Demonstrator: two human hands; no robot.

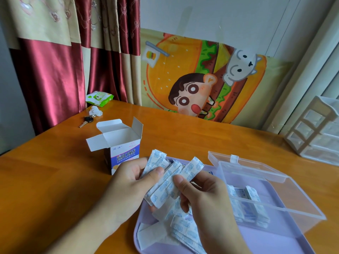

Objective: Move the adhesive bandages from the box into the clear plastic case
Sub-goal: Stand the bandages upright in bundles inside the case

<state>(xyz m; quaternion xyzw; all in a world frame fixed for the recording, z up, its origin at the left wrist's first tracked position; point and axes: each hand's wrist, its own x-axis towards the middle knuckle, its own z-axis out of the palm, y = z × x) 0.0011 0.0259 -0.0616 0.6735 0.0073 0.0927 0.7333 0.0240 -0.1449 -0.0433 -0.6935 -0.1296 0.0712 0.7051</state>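
Both hands hold a fanned bunch of white wrapped adhesive bandages (pixel 165 178) above a lilac tray (pixel 286 237). My left hand (pixel 126 186) grips the bunch from the left, thumb on top. My right hand (pixel 201 195) pinches the bunch from the right. More loose bandages (pixel 181 226) lie on the tray below. The clear plastic case (pixel 271 191) stands open on the tray to the right, with a stack of bandages (pixel 247 204) inside. The bandage box (pixel 119 145) stands open on the table, behind my left hand.
On the wooden table (pixel 55 171) lie a key (pixel 86 121), a crumpled tissue (pixel 95 110) and a green wipes pack (pixel 99 97) at the far left. A small clear drawer unit (pixel 315 131) stands at the right. Curtains and a cartoon cloth hang behind.
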